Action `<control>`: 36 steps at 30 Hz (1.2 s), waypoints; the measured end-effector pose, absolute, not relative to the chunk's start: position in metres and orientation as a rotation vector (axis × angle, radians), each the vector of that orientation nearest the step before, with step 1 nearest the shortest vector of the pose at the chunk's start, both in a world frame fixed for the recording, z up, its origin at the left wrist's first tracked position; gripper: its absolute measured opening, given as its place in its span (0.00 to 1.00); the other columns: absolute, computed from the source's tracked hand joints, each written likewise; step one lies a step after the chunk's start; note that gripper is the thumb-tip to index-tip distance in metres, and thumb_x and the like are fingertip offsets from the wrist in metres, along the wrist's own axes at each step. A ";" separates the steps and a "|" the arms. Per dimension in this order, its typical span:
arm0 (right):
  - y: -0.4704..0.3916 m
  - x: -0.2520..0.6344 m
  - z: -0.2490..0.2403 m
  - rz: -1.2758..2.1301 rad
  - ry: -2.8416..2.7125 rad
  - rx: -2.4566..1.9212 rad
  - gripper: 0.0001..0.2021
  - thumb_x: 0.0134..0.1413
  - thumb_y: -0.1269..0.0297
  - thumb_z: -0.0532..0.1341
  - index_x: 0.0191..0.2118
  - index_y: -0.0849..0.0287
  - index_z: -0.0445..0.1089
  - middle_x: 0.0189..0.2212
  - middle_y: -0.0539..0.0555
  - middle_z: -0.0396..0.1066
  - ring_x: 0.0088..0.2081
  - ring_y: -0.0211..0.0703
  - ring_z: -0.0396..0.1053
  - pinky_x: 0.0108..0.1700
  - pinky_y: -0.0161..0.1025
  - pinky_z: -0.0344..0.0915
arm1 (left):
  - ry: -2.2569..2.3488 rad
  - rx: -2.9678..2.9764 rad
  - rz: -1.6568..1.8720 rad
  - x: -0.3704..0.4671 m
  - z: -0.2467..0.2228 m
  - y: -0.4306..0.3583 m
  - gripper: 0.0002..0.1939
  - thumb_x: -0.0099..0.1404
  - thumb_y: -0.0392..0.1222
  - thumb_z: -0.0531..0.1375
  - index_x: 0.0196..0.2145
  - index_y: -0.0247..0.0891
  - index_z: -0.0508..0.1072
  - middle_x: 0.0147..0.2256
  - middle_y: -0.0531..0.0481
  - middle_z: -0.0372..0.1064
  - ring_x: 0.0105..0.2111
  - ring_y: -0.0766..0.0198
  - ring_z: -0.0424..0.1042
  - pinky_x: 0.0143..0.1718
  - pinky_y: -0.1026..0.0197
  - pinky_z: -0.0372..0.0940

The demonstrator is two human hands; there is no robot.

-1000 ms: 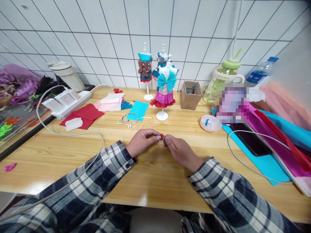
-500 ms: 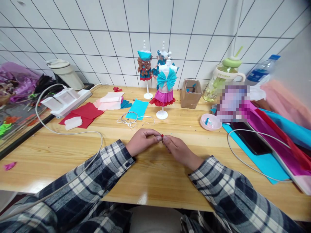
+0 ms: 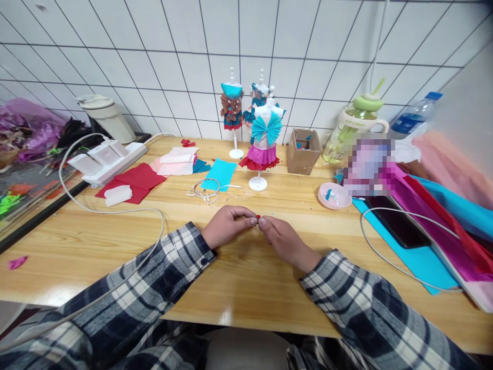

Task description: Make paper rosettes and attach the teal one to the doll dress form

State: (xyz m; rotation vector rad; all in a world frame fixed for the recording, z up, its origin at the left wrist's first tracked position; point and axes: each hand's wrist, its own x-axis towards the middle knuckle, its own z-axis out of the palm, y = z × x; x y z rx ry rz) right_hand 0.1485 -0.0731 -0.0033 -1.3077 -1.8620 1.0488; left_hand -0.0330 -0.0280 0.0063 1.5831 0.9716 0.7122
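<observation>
Head view looks down on a wooden table [image 3: 246, 277] where both hands meet at the middle. Beyond the right hand [image 3: 283, 240] and off to its right lies a small pink dish [image 3: 334, 196] with a few blue scraps in it. Farther back from the same hand stands an open cardboard box [image 3: 304, 151] that holds blue and red scraps. To the right of the box is a clear drinking bottle [image 3: 352, 129] with a green lid and greenish liquid inside.

A tiny red paper piece [image 3: 258, 217] sits exactly between the two hands, pinched at the fingertips of both. The left hand [image 3: 228, 225] is closed on it from its own side, thumb and forefinger pressed together, and the right hand is closed on it from the other, fingertip to fingertip. Straight ahead of the hands stands a white doll mannequin [image 3: 264, 146] in a pink skirt, with a coil of white wire [image 3: 210, 189] just beyond the left hand.
</observation>
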 end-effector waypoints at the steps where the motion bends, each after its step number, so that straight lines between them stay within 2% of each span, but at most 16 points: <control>1: -0.073 0.148 -0.004 1.039 -1.862 -1.307 0.20 0.67 0.52 0.44 0.27 0.56 0.58 0.25 0.50 0.65 0.29 0.40 0.62 0.33 0.37 0.56 | 0.970 1.579 0.714 -0.033 0.006 -0.028 0.13 0.56 0.49 0.65 0.31 0.35 0.79 0.32 0.46 0.78 0.35 0.59 0.74 0.41 0.58 0.67; 9: -0.070 0.151 -0.007 1.011 -1.731 -1.314 0.20 0.65 0.51 0.45 0.27 0.56 0.60 0.24 0.49 0.62 0.28 0.39 0.60 0.31 0.36 0.57 | 0.970 1.533 0.739 -0.034 0.005 -0.026 0.15 0.57 0.51 0.65 0.34 0.36 0.80 0.35 0.46 0.79 0.36 0.59 0.75 0.44 0.57 0.67; 13: -0.066 0.158 -0.001 0.980 -1.587 -1.327 0.16 0.61 0.50 0.52 0.36 0.57 0.68 0.25 0.48 0.63 0.27 0.38 0.60 0.31 0.36 0.57 | 0.997 1.544 0.705 -0.034 0.004 -0.025 0.18 0.60 0.54 0.62 0.37 0.36 0.80 0.35 0.46 0.79 0.37 0.59 0.75 0.45 0.57 0.67; 16: -0.066 0.160 0.004 0.923 -1.607 -1.347 0.15 0.55 0.53 0.60 0.42 0.58 0.70 0.21 0.45 0.58 0.24 0.37 0.57 0.29 0.35 0.55 | 0.968 1.565 0.673 -0.033 0.005 -0.026 0.18 0.61 0.55 0.61 0.35 0.36 0.80 0.35 0.46 0.79 0.36 0.59 0.75 0.44 0.58 0.67; 18: -0.067 0.159 0.005 0.903 -1.613 -1.368 0.13 0.54 0.54 0.62 0.40 0.58 0.70 0.20 0.44 0.56 0.23 0.36 0.56 0.28 0.35 0.54 | 0.946 1.598 0.657 -0.033 0.006 -0.028 0.18 0.61 0.55 0.60 0.34 0.36 0.79 0.34 0.46 0.78 0.36 0.59 0.75 0.42 0.58 0.67; 23: -0.067 0.157 0.006 0.957 -1.592 -1.381 0.09 0.53 0.59 0.61 0.32 0.59 0.70 0.21 0.46 0.62 0.25 0.36 0.59 0.29 0.34 0.56 | 0.935 1.721 0.605 -0.030 0.007 -0.031 0.19 0.63 0.54 0.58 0.32 0.36 0.78 0.32 0.47 0.78 0.34 0.61 0.74 0.40 0.61 0.66; 36: -0.069 0.150 0.004 0.996 -1.615 -1.395 0.08 0.54 0.60 0.59 0.31 0.58 0.66 0.22 0.46 0.64 0.25 0.36 0.59 0.30 0.35 0.56 | 0.968 1.657 0.699 -0.031 0.004 -0.028 0.21 0.66 0.55 0.54 0.32 0.36 0.77 0.33 0.47 0.77 0.36 0.59 0.74 0.45 0.58 0.66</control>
